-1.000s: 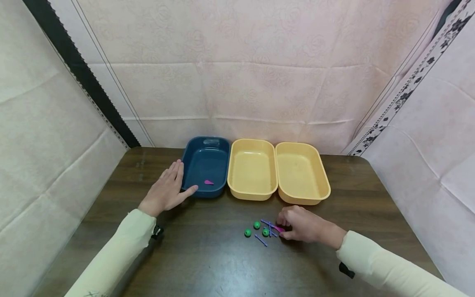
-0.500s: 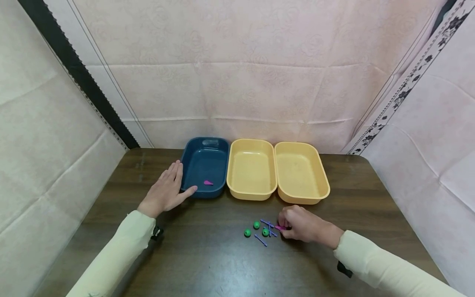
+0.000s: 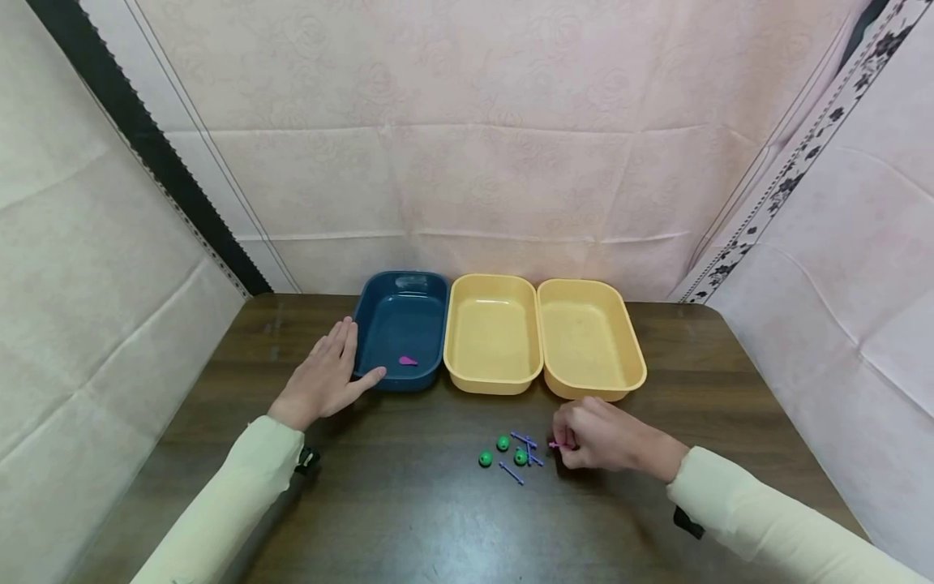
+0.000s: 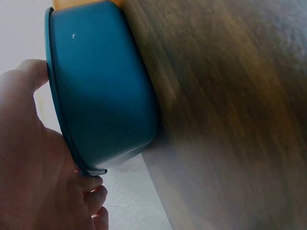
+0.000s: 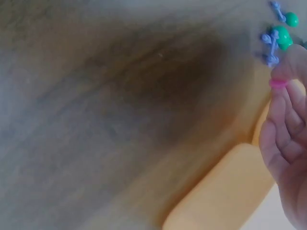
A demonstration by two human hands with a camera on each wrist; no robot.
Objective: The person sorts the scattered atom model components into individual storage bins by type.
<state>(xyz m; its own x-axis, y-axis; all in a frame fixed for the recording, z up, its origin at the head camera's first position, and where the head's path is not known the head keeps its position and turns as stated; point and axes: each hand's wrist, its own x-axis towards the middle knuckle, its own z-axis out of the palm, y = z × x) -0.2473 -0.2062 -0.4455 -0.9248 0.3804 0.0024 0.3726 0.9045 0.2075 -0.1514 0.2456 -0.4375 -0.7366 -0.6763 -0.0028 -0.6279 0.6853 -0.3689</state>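
Observation:
My right hand [image 3: 601, 434] pinches a small pink piece [image 5: 278, 83] between thumb and fingertips, just right of the loose pieces and a little above the table. Beside it lie several purple sticks [image 3: 512, 473] with knobbed ends and three green beads [image 3: 485, 459]. My left hand [image 3: 321, 377] rests with straight fingers against the left rim of the blue tray [image 3: 401, 316], its thumb at the near corner. In the left wrist view the hand [image 4: 38, 158] touches that rim from outside. Inside the blue tray lies another pink piece [image 3: 408, 361], shaped like a teardrop.
Right of the blue tray stand two yellow trays, the middle one [image 3: 493, 332] and the right one [image 3: 591, 337], side by side. All three trays line the back of the brown wooden table [image 3: 409, 511]. Patterned cloth [image 3: 467, 178] hangs behind and at both sides.
The right hand has taken hold of the pink piece and drawn it slightly right, away from the purple sticks. The left hand stays at the blue tray.

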